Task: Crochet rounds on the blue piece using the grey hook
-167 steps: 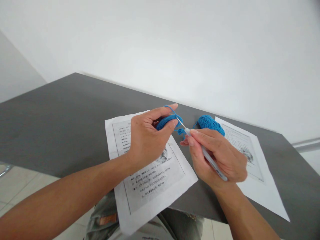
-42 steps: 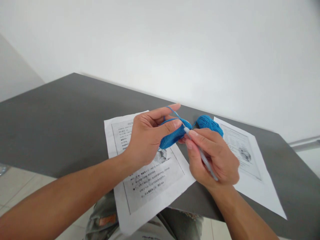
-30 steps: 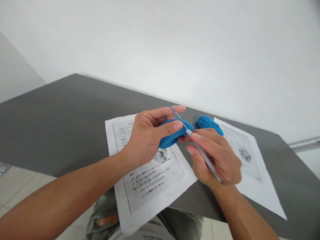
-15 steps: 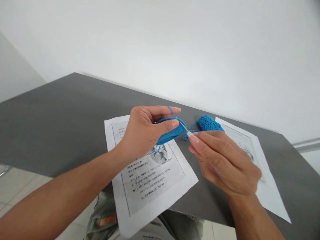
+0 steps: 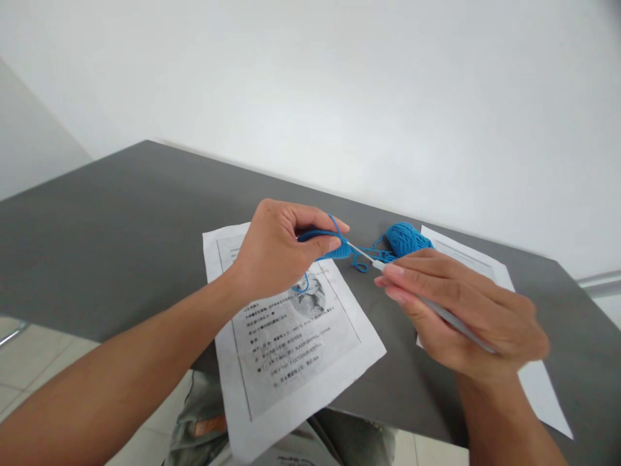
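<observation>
My left hand (image 5: pixel 286 249) pinches a blue crochet piece (image 5: pixel 337 250) between thumb and fingers, with a strand of blue yarn looped over the index finger. In my right hand (image 5: pixel 466 307) is a crochet hook (image 5: pixel 361 252) with a pale grey handle, held like a pen. Its thin metal shaft points left, and the tip meets the edge of the crochet piece near my left fingertips. Most of the piece is hidden behind my left hand. Behind my right fingers lies a ball of blue yarn (image 5: pixel 407 238), with loose strands trailing toward the piece.
A printed sheet (image 5: pixel 301 362) with text and a picture lies under my left hand and overhangs the front edge of the grey table (image 5: pixel 145 213). Another sheet (image 5: pixel 546 395) is partly covered by my right hand and arm. A white wall (image 5: pixel 339 97) rises behind the table.
My right hand has moved right and slightly down, and more of the hook's shaft and handle shows. The crochet piece has tilted and looks narrower in my left hand.
</observation>
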`<state>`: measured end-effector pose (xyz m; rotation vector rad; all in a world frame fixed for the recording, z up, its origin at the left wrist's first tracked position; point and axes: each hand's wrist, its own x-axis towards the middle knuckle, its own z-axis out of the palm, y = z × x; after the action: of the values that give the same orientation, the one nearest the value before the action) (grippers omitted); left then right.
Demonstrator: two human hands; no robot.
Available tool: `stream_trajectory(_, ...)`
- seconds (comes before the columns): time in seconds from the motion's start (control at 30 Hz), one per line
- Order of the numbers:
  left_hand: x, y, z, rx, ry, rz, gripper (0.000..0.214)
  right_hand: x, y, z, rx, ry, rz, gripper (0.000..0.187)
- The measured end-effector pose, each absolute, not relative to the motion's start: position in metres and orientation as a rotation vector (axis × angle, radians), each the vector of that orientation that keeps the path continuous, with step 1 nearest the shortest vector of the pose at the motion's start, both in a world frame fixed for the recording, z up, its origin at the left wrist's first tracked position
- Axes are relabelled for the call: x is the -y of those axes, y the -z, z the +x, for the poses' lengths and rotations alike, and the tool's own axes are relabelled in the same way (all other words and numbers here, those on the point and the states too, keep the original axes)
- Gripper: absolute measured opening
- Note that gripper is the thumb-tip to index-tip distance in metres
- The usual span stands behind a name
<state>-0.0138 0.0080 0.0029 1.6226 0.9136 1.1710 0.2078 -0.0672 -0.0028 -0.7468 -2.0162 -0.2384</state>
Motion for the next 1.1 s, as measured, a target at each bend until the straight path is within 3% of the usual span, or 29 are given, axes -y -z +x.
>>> stream_trajectory(0.1, -0.009, -0.004, -0.014, -0.905, -1.155, 1.617, 0.013, 0.065, 0.011, 0.206, 1.839, 0.012, -0.814, 0.04)
stream_trajectory(0.23, -0.009, 0.0, -0.013, -0.848, -1.142, 1.616, 0.012, 0.059, 0.023, 0.193, 1.387, -0.625, -0.794, 0.015)
stream_trajectory(0.33, -0.005, 0.005, -0.01, -0.766, -1.148, 1.583, 0.012, 0.051, 0.03, 0.18, 1.175, -0.884, -0.741, 0.012)
stream_trajectory(0.43, 0.0, 0.008, -0.005, -0.769, -1.149, 1.518, 0.026, 0.047, 0.033, 0.173, 1.299, -0.587, -0.768, 0.006)
stream_trajectory(0.53, 0.005, 0.008, -0.002, -0.784, -1.154, 1.442, 0.04, 0.046, 0.034, 0.172, 1.431, -0.199, -0.816, 0.012)
stream_trajectory(0.9, 0.009, 0.012, 0.001, -0.915, -1.296, 1.527, 0.014, 0.047, 0.045, 0.164, 1.285, -0.289, -0.848, 0.006)
stream_trajectory(1.0, 0.009, 0.014, 0.003, -0.865, -1.301, 1.389, 0.015, 0.051, 0.041, 0.165, 1.441, -0.043, -0.879, 0.013)
stream_trajectory(1.1, 0.008, 0.016, 0.006, -0.766, -1.293, 1.161, 0.033, 0.055, 0.037, 0.165, 1.718, 0.337, -0.899, 0.03)
